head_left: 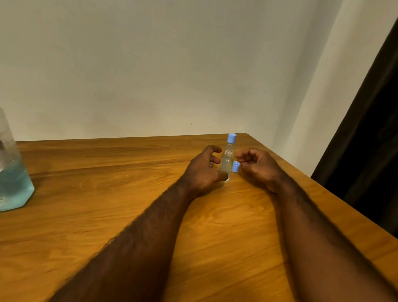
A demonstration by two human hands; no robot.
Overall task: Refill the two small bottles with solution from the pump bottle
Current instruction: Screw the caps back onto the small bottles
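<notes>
Two small clear bottles stand close together near the table's far right corner. The rear bottle (231, 141) wears a blue cap. The front bottle (227, 165) has no cap on. My left hand (202, 171) curls around the front bottle from the left, with the thumb across its base. A loose blue cap (236, 167) sits just right of that bottle, at the fingertips of my right hand (260, 166), whose fingers are curled in on it. The big pump bottle (3, 178), holding pale blue liquid and a white label, stands at the left edge; its pump head is out of view.
The wooden table (121, 211) ends at a pale wall behind the bottles. Its right edge runs diagonally past my right forearm. A dark curtain (386, 118) hangs beyond that edge.
</notes>
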